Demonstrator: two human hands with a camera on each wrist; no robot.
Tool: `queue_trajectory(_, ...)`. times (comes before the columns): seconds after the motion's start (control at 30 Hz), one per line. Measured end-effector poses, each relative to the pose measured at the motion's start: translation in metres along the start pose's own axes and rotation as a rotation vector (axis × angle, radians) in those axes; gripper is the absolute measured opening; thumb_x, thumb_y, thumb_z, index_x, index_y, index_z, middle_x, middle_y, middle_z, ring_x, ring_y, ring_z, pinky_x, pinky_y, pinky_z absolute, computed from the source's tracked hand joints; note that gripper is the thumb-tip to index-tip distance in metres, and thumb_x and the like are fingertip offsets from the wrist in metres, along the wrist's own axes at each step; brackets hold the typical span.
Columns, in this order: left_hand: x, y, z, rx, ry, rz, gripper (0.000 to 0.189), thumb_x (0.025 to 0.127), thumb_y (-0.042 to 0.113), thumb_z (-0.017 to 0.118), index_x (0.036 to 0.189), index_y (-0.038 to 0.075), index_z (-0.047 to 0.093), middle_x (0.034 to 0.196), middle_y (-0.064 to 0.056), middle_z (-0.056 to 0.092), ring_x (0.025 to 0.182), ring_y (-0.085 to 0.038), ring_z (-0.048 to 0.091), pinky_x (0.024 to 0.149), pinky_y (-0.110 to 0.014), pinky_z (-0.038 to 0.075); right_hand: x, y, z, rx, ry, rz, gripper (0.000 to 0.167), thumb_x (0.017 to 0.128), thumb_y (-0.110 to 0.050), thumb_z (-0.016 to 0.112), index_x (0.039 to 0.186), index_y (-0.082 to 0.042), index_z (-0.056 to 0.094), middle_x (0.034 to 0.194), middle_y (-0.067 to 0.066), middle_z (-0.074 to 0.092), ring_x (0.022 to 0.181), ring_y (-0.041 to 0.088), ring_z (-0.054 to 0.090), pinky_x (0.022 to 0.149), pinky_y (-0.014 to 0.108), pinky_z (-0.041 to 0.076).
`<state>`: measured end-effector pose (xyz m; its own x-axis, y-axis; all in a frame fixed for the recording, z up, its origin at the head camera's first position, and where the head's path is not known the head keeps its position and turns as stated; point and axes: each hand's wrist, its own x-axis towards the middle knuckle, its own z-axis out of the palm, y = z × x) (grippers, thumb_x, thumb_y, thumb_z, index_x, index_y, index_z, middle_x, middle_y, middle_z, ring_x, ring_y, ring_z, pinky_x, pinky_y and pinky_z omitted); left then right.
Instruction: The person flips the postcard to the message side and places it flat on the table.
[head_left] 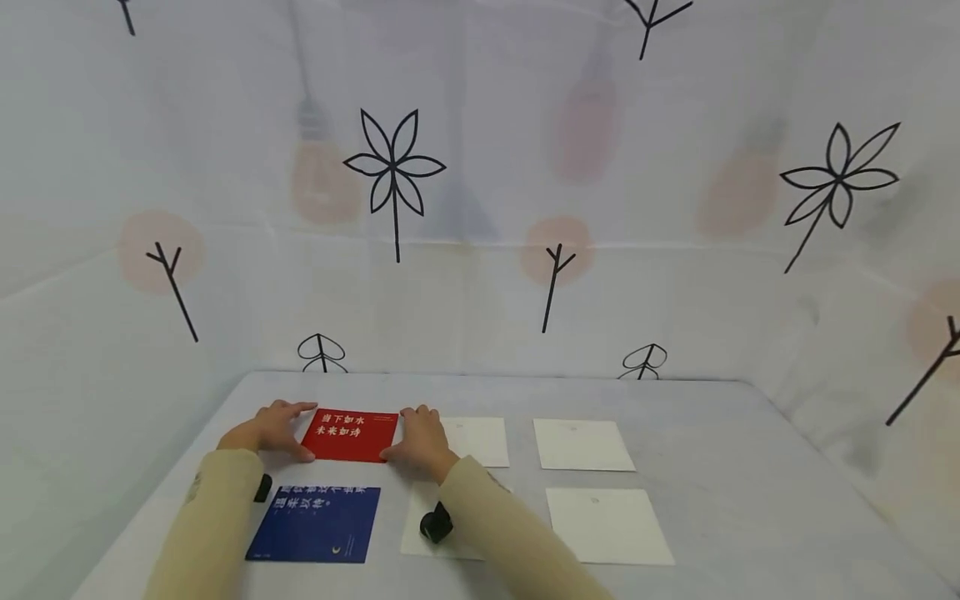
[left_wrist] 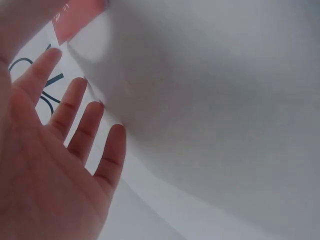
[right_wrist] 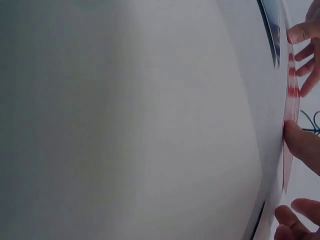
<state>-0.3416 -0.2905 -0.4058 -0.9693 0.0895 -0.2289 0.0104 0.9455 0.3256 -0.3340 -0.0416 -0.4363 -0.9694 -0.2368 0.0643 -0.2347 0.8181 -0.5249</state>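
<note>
A red card (head_left: 351,435) with white Chinese characters lies on the white-covered table, between both hands. At its left side, my left hand (head_left: 276,427) has thumb and index finger at the two corners; in the left wrist view the other fingers (left_wrist: 84,131) are spread and nearly straight. My right hand (head_left: 422,442) spans the card's right side the same way, index fingertip at the far corner and thumb at the near one. Seen almost edge-on in the right wrist view, the card (right_wrist: 292,82) has the right thumb (right_wrist: 302,145) against it.
A dark blue card (head_left: 315,527) with white characters lies nearer than the red one. White cards (head_left: 585,445) are laid out to the right in two rows; the right forearm (head_left: 502,521) partly covers one. Behind stands a white curtain (head_left: 465,317) with printed plants.
</note>
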Motion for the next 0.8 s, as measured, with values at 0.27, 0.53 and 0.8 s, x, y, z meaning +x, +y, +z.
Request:
queue_trajectory(0.27,0.001,0.016,-0.006,-0.059,0.004,-0.013,0.089,0.059,0.022,0.088,0.131,0.002,0.039,0.120,-0.027,0.042,0.108,-0.043,0.039,0.088,-0.059,0.040,0.003,0.005,-0.004,0.008,-0.049,0.047,0.067,0.065,-0.036,0.083,0.120,-0.006,0.058,0.097,0.005,0.050,0.094,0.021,0.043,0.081,0.037,0.043)
queue_trajectory(0.53,0.009,-0.002,-0.004,-0.342,0.115,0.062,0.064,0.076,0.010,0.076,0.123,-0.003,0.035,0.105,-0.021,0.054,0.094,-0.034,0.054,0.080,-0.048,0.048,0.000,-0.001,-0.013,0.371,0.000,0.008,0.034,0.072,-0.011,0.080,0.100,-0.005,0.060,0.077,0.001,0.053,0.070,0.013,0.049,0.058,0.025,0.045)
queue_trajectory(0.8,-0.004,-0.034,-0.011,-0.591,0.112,0.111,0.036,0.090,0.022,0.063,0.107,-0.009,0.056,0.093,-0.014,0.064,0.083,-0.026,0.064,0.075,-0.037,0.054,-0.005,-0.008,-0.016,0.689,-0.003,0.045,0.012,0.086,-0.010,0.067,0.092,0.000,0.068,0.065,0.004,0.062,0.055,0.015,0.062,0.053,0.025,0.053)
